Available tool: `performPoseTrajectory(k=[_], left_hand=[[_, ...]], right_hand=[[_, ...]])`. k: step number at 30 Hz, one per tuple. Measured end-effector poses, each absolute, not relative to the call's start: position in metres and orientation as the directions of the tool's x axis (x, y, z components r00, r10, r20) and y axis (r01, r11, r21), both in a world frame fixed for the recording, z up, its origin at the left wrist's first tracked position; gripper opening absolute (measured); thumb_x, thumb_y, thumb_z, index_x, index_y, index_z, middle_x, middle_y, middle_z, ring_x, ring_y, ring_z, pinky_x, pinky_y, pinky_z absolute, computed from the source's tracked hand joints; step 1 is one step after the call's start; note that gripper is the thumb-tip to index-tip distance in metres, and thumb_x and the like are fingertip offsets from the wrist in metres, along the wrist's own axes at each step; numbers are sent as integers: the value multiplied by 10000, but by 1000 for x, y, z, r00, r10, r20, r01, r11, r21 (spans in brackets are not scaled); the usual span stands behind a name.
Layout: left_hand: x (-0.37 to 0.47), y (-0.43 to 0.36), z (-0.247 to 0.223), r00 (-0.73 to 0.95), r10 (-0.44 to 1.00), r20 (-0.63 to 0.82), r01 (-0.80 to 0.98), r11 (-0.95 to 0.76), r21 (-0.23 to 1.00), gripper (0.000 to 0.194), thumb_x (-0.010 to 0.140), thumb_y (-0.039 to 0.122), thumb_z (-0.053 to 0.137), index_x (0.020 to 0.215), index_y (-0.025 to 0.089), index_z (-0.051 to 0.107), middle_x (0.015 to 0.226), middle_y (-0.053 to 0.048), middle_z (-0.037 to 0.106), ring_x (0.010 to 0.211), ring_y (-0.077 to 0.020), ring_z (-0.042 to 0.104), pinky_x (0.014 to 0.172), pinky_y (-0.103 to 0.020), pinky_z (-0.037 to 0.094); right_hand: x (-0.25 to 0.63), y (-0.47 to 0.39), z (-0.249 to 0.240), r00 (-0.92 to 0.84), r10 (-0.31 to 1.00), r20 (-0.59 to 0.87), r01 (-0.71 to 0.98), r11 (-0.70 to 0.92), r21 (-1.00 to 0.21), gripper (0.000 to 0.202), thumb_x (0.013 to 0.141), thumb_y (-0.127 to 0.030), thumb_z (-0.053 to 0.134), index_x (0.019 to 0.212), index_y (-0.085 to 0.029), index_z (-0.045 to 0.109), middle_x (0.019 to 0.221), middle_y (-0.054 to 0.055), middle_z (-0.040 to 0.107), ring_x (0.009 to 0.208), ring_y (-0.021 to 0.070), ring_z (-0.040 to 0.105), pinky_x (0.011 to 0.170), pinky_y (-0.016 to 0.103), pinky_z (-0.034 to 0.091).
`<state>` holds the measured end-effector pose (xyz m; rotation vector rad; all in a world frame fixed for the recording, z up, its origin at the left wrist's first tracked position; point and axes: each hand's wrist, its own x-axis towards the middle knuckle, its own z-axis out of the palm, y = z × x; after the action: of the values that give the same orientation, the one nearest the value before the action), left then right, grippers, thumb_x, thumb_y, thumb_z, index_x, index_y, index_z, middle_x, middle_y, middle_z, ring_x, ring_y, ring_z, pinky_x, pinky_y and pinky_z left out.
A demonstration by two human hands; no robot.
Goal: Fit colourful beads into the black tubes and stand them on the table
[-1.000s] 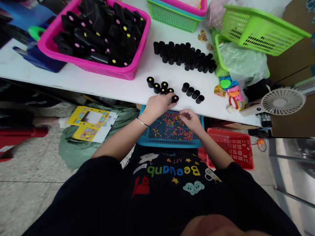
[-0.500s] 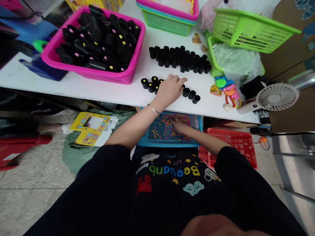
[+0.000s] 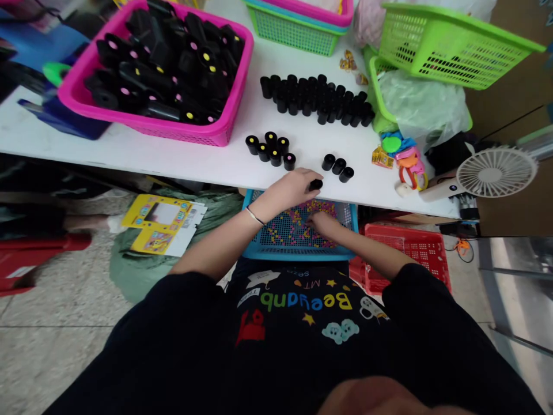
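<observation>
My left hand [image 3: 298, 185] is closed around a small black cylinder [image 3: 315, 185] at the table's front edge. Beyond it stands a cluster of black cylinders [image 3: 275, 157] with yellow or pink dots on their tops. Three plain black cylinders [image 3: 339, 166] stand to its right. My right hand [image 3: 323, 223] reaches into a blue mesh basket [image 3: 259, 252] below the table edge, among scattered yellow and pink bits [image 3: 298, 216]. Its fingers are drawn together on something too small to make out.
A pink basket [image 3: 222, 137] full of black parts stands left on the white table [image 3: 242, 173]. More black cylinders [image 3: 317, 98] stand in rows behind. Green baskets [image 3: 449, 49], a small fan [image 3: 496, 173] and colourful trinkets [image 3: 408, 158] are right. A red basket [image 3: 408, 253] lies below.
My left hand has drawn back from the table to its front edge with a black cylinder. One pink-dotted cylinder now shows in the front cluster. My right hand has shifted slightly right in the basket.
</observation>
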<state>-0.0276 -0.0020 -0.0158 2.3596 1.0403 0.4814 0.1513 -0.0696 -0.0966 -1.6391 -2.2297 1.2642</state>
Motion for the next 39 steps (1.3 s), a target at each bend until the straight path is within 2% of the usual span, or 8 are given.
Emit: performPoseTrajectory(k=[5, 10, 14, 20, 28, 32, 36, 39], left_hand=[[-48, 12, -39, 650, 753, 99, 466, -498, 731, 509, 943, 288, 732, 1443, 209, 676, 1136, -81, 810, 946, -191, 765, 908, -305, 579], [-55, 16, -43, 635, 761, 131, 378, -454, 807, 682, 894, 318, 790, 1531, 202, 577, 1197, -92, 819, 1113, -202, 773, 1012, -285, 556], [-53, 15, -45, 626, 767, 141, 359, -443, 821, 680, 903, 330, 776, 1535, 206, 556, 1185, -83, 830, 1108, -203, 783, 1031, -299, 551], [-53, 17, -49, 634, 760, 143, 330, -434, 839, 701, 882, 327, 803, 1529, 208, 564, 1198, -88, 830, 1139, -220, 780, 1010, -295, 556], [-51, 16, -49, 621, 761, 189, 300, -454, 839, 648, 881, 280, 816, 1484, 191, 597, 1149, -81, 831, 1065, -187, 781, 962, -256, 558], [-50, 19, -56, 613, 756, 229, 302, -492, 816, 586, 875, 291, 824, 1422, 163, 657, 1072, -75, 823, 992, -179, 773, 915, -246, 558], [-47, 21, -62, 621, 734, 276, 320, -558, 766, 409, 901, 298, 801, 1282, 165, 736, 943, -37, 789, 877, -162, 740, 858, -255, 557], [-46, 10, -57, 624, 734, 268, 394, -592, 703, 389, 938, 273, 772, 1309, 168, 727, 1018, -62, 786, 927, -188, 728, 898, -305, 568]], right_hand=[[162, -65, -26, -494, 789, -366, 673, 80, -736, 87, 951, -175, 764, 933, -226, 832, 959, 41, 815, 924, 205, 748, 939, 345, 575], [168, -42, 15, -275, 952, -134, 545, 39, -837, 133, 1000, -270, 704, 1042, -245, 828, 997, 41, 791, 918, 203, 726, 879, 386, 623], [166, -24, 9, -218, 976, 13, 631, 151, -761, 89, 962, -216, 728, 935, -221, 812, 1045, 58, 769, 996, 221, 708, 902, 401, 624], [165, -27, -5, -291, 940, 176, 695, 334, -636, 151, 1010, -230, 663, 998, -224, 814, 1099, 64, 756, 983, 221, 715, 879, 399, 632], [171, -37, -35, -459, 745, 484, 705, 637, -312, 414, 1065, -111, 398, 1120, -168, 804, 1171, 132, 791, 1123, 264, 749, 1024, 465, 639], [172, -39, -51, -513, 751, 416, 740, 633, -228, 456, 1052, -102, 371, 1210, -185, 790, 1242, 121, 776, 1227, 286, 716, 1102, 527, 610], [173, -34, -56, -495, 801, 335, 757, 587, -286, 442, 1048, -107, 413, 1267, -212, 782, 1278, 122, 751, 1306, 305, 669, 1185, 568, 553], [173, -37, -49, -489, 792, 364, 732, 600, -322, 445, 1058, -89, 403, 1270, -206, 776, 1292, 136, 738, 1301, 295, 666, 1173, 550, 558]])
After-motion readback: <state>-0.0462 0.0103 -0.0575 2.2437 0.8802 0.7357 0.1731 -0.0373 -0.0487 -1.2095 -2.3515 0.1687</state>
